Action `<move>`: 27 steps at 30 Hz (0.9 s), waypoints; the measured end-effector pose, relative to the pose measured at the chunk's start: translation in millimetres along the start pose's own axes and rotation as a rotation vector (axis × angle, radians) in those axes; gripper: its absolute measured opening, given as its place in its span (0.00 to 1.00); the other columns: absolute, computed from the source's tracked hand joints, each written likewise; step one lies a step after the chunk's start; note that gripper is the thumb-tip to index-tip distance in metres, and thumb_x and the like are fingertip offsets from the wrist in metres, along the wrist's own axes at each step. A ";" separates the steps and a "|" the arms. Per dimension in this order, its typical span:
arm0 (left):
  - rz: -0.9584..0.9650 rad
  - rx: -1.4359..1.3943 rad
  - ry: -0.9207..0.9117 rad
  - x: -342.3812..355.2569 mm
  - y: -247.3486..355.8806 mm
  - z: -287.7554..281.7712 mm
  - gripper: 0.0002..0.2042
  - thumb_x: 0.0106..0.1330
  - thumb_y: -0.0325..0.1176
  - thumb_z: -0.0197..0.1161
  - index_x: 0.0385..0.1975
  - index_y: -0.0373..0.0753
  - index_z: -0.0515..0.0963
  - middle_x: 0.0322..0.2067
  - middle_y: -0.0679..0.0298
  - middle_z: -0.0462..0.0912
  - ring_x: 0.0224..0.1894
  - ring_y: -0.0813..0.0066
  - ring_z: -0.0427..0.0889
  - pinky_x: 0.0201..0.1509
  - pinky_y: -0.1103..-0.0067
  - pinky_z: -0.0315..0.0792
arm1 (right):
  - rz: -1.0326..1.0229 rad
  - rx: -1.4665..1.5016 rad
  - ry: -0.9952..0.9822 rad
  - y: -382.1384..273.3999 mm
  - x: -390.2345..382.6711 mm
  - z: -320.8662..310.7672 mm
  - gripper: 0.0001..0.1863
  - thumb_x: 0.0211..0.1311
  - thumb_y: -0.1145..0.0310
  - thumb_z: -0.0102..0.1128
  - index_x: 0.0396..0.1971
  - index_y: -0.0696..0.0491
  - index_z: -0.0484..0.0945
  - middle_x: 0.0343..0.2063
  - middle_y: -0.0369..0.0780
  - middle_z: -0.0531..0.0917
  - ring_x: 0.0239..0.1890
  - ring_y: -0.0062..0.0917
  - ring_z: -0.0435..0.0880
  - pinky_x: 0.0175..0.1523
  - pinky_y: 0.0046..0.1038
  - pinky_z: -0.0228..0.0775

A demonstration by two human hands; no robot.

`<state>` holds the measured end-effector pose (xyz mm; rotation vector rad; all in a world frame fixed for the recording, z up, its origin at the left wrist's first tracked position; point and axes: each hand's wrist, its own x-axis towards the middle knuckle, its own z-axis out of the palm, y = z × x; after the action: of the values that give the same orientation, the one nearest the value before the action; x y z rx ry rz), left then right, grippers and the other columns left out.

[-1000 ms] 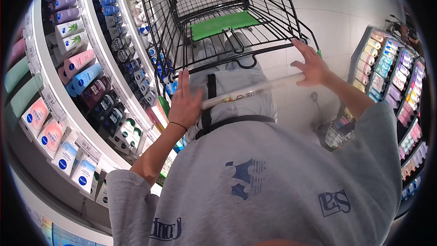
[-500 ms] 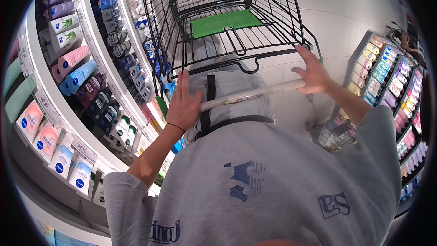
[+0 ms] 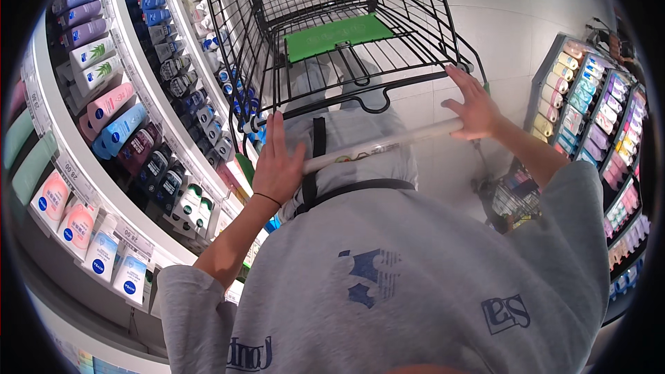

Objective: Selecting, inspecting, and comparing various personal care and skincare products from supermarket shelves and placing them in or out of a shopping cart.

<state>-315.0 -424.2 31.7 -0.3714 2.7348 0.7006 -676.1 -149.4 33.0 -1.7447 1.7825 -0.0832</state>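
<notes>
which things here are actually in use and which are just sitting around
In use: left hand and right hand, both laid on the white cart handle with fingers spread; black wire cart with its green flap.

Sitting around: bottles on the left shelves; bottles on the right shelves; small basket on the floor.
</notes>
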 end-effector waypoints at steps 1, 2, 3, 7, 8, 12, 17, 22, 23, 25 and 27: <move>0.002 -0.001 -0.002 -0.6 -0.9 0.3 0.06 0.57 0.28 0.60 0.33 0.37 0.75 0.67 0.35 0.49 0.70 0.36 0.52 0.59 0.62 0.70 | 0.003 0.002 0.004 -0.5 -0.8 0.0 0.31 0.26 0.53 0.75 0.36 0.51 0.79 0.67 0.57 0.53 0.69 0.52 0.54 0.68 0.47 0.54; 0.003 -0.001 -0.004 -1.6 -0.8 0.7 0.06 0.57 0.28 0.60 0.33 0.37 0.75 0.67 0.35 0.49 0.70 0.36 0.52 0.59 0.62 0.70 | 0.005 0.003 0.007 -1.0 -1.5 0.3 0.31 0.26 0.53 0.75 0.36 0.51 0.79 0.67 0.57 0.53 0.69 0.53 0.54 0.68 0.47 0.54; 0.002 -0.002 -0.007 -1.3 -0.6 0.6 0.06 0.57 0.28 0.60 0.33 0.37 0.75 0.67 0.35 0.49 0.70 0.36 0.52 0.59 0.62 0.70 | 0.004 0.005 0.005 -0.6 -2.0 1.3 0.31 0.26 0.53 0.75 0.36 0.51 0.79 0.67 0.57 0.53 0.69 0.53 0.54 0.68 0.47 0.54; -0.001 -0.027 -0.017 -1.7 1.3 1.3 0.06 0.58 0.29 0.60 0.33 0.37 0.75 0.68 0.36 0.48 0.70 0.36 0.51 0.60 0.62 0.69 | 0.002 0.012 0.020 -0.5 -2.3 3.9 0.29 0.29 0.53 0.73 0.36 0.51 0.79 0.67 0.57 0.53 0.69 0.53 0.54 0.68 0.47 0.54; 0.002 -0.016 -0.006 -2.2 1.9 1.5 0.06 0.58 0.29 0.60 0.33 0.37 0.75 0.68 0.36 0.48 0.70 0.36 0.51 0.60 0.61 0.69 | -0.005 0.011 0.030 -0.7 -2.2 4.0 0.29 0.29 0.53 0.73 0.36 0.51 0.79 0.67 0.57 0.53 0.69 0.52 0.54 0.68 0.47 0.54; 0.006 -0.021 -0.010 -4.1 2.2 4.0 0.05 0.58 0.29 0.60 0.33 0.37 0.75 0.68 0.36 0.47 0.70 0.36 0.52 0.60 0.61 0.69 | 0.021 0.009 0.027 -3.9 -7.1 9.4 0.28 0.30 0.54 0.73 0.36 0.51 0.79 0.67 0.56 0.53 0.69 0.52 0.54 0.69 0.46 0.54; 0.025 0.012 0.009 -8.6 -1.0 6.5 0.04 0.57 0.28 0.60 0.31 0.37 0.75 0.68 0.36 0.48 0.70 0.36 0.52 0.59 0.62 0.70 | 0.057 0.019 0.000 -9.8 -10.7 13.5 0.31 0.25 0.56 0.74 0.39 0.49 0.80 0.68 0.55 0.50 0.70 0.53 0.51 0.70 0.48 0.51; 0.015 0.013 -0.006 -9.8 -1.9 4.1 0.04 0.57 0.29 0.60 0.29 0.37 0.74 0.67 0.36 0.49 0.69 0.36 0.53 0.57 0.62 0.71 | 0.069 0.025 -0.028 -12.0 -10.8 14.9 0.30 0.27 0.55 0.74 0.39 0.49 0.80 0.69 0.55 0.49 0.70 0.52 0.50 0.70 0.48 0.51; 0.029 0.028 0.018 -10.6 -2.2 4.1 0.05 0.56 0.29 0.61 0.28 0.37 0.74 0.67 0.36 0.49 0.69 0.36 0.54 0.57 0.62 0.71 | 0.058 0.025 -0.018 -12.0 -10.9 14.5 0.30 0.28 0.55 0.74 0.39 0.49 0.80 0.69 0.55 0.49 0.70 0.52 0.50 0.70 0.48 0.50; 0.027 0.025 0.018 -10.7 -3.6 3.3 0.05 0.56 0.30 0.61 0.28 0.37 0.74 0.67 0.36 0.49 0.69 0.36 0.54 0.57 0.62 0.71 | 0.069 0.033 -0.022 -15.1 -12.1 16.7 0.30 0.29 0.55 0.74 0.39 0.48 0.80 0.69 0.55 0.49 0.71 0.52 0.49 0.70 0.48 0.50; 0.020 0.025 0.020 -11.1 -4.0 2.4 0.05 0.56 0.30 0.61 0.28 0.37 0.73 0.67 0.36 0.50 0.69 0.36 0.54 0.57 0.62 0.70 | 0.074 0.039 -0.025 -18.0 -11.5 15.5 0.29 0.30 0.55 0.73 0.40 0.48 0.80 0.69 0.54 0.49 0.71 0.52 0.49 0.70 0.48 0.50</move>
<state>-303.0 -424.4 31.8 -0.3482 2.7672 0.6711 -653.8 -135.2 33.4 -1.6434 1.8137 -0.0645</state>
